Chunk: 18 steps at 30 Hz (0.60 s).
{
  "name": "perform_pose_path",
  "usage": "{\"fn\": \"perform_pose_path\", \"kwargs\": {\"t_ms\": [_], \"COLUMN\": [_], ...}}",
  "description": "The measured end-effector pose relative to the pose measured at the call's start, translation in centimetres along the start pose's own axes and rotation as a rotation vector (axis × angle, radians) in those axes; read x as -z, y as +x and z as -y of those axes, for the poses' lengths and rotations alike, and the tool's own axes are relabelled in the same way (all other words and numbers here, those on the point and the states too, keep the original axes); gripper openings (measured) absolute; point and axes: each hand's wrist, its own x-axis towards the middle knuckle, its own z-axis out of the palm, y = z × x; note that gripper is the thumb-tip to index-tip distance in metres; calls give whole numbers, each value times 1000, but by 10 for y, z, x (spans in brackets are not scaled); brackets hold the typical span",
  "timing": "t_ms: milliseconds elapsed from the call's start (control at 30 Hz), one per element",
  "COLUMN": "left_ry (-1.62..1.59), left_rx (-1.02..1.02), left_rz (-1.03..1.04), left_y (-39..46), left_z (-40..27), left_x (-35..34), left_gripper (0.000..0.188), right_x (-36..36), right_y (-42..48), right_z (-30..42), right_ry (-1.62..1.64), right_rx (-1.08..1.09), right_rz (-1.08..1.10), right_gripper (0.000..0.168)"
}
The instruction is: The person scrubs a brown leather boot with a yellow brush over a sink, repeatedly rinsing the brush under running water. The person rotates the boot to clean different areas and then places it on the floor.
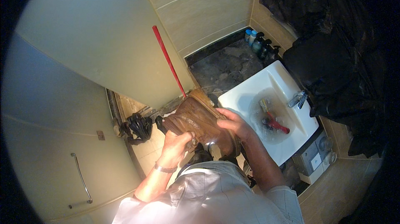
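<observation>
Between my two hands is a brown leather boot, held in front of my body with a wet sheen on parts of its leather. My left hand grips its upper on the near side. The fingers of my right hand close over the sole edge on the right. To the right, a white washbasin contains cloudy water. A scrub brush with a red handle and pale bristles lies in that water, beside a small dark object too unclear to name.
A chrome faucet stands at the basin's right side. Several bottles line the dark stone counter. Beyond the boot, a red pole leans near a frosted glass panel. Black bags lie on the floor at left.
</observation>
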Motion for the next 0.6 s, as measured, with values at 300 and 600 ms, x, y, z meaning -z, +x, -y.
{"fn": "perform_pose_path", "kwargs": {"t_ms": [300, 600], "left_ry": [-44, -114], "left_rx": [-14, -20], "left_rz": [49, -124], "left_y": [-2, 0], "left_z": [-1, 2], "left_x": [-4, -5], "left_gripper": [56, 40], "right_x": [0, 3], "right_y": [-1, 3], "right_z": [2, -9], "right_ry": [19, 11], "right_rx": [5, -20], "right_rz": [30, 54], "right_gripper": [62, 63]}}
